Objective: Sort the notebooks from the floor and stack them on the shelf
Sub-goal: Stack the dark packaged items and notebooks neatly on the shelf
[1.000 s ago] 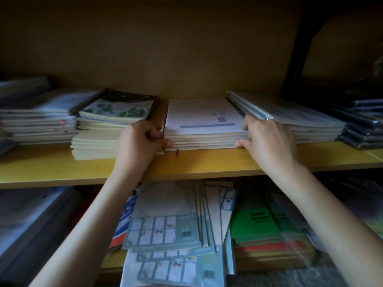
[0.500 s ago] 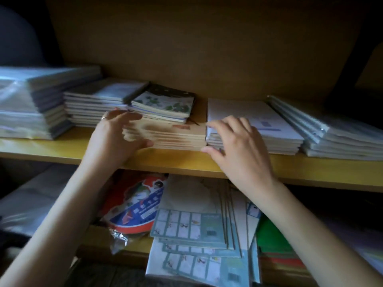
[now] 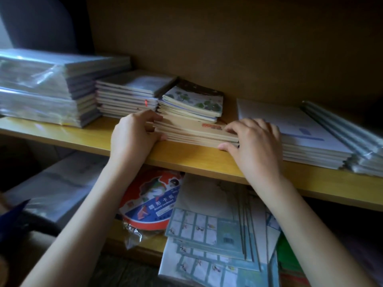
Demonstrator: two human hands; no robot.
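On the yellow shelf [image 3: 87, 133], both hands clasp the tan notebook stack [image 3: 194, 133] (left hand [image 3: 132, 137], right hand [image 3: 257, 141]), fingers curled around its ends.

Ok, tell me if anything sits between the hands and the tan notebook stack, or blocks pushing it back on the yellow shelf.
Nothing between: the left hand and right hand grip the ends of the tan paper notebook stack. The leaf-patterned notebook pile on top hides the yellow wooden shelf behind it, so that path is unclear.
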